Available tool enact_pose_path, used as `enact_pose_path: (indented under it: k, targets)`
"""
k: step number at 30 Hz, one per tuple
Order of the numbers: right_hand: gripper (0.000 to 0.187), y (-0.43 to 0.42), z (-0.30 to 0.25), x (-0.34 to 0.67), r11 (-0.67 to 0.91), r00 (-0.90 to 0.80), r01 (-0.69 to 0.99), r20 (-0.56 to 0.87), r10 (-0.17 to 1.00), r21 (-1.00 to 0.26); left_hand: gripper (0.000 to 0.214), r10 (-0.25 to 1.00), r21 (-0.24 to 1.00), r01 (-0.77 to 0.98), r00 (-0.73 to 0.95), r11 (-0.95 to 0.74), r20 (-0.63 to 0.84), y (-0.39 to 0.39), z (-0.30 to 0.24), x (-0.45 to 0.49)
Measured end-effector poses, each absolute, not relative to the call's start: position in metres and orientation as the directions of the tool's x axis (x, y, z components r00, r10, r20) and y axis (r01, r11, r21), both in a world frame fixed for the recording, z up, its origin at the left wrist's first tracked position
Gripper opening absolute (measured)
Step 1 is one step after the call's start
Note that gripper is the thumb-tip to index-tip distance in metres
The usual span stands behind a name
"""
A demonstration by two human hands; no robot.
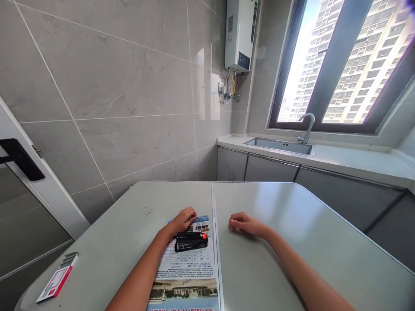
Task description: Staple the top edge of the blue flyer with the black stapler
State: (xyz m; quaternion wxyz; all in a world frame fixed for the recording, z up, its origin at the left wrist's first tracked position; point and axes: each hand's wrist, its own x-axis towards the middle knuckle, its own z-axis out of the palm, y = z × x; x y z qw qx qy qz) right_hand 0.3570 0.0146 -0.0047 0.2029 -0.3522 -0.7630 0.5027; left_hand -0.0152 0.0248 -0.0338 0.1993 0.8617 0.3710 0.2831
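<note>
My left hand rests palm down at the top edge of a printed leaflet, its fingers lying over the paper and holding nothing. Across the leaflet, just below that hand and beside the wrist, lies a black stapler with an orange-red spot at its right end. My right hand lies on the bare tabletop right of the table's middle seam, apart from the leaflet. Its fingers are loosely curled in, and nothing shows in them.
The pale folding table has a seam down its middle. A red, white and grey flat package lies near its left edge. Beyond are a counter with a sink, a faucet and a water heater. A door stands at left.
</note>
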Motion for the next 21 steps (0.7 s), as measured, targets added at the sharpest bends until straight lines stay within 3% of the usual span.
enact_pose_path:
  k: [5, 17, 21]
  targets:
    - [0.037, -0.021, -0.004, 0.296, 0.392, -0.667, 0.449, -0.01, 0.745, -0.803, 0.031, 0.762, 0.66, 0.43, 0.538, -0.616, 0.361, 0.02, -0.023, -0.02]
    - [0.008, -0.049, -0.015, 0.26, 0.441, -0.544, 0.595, 0.067, 0.837, -0.672, 0.025, 0.794, 0.755, 0.349, 0.493, -0.555, 0.355, 0.011, -0.008, -0.022]
    - [0.018, -0.049, -0.022, 0.253, 0.4, -0.464, 0.621, 0.095, 0.881, -0.675, 0.023, 0.819, 0.807, 0.31, 0.47, -0.503, 0.33, 0.006, 0.0, -0.03]
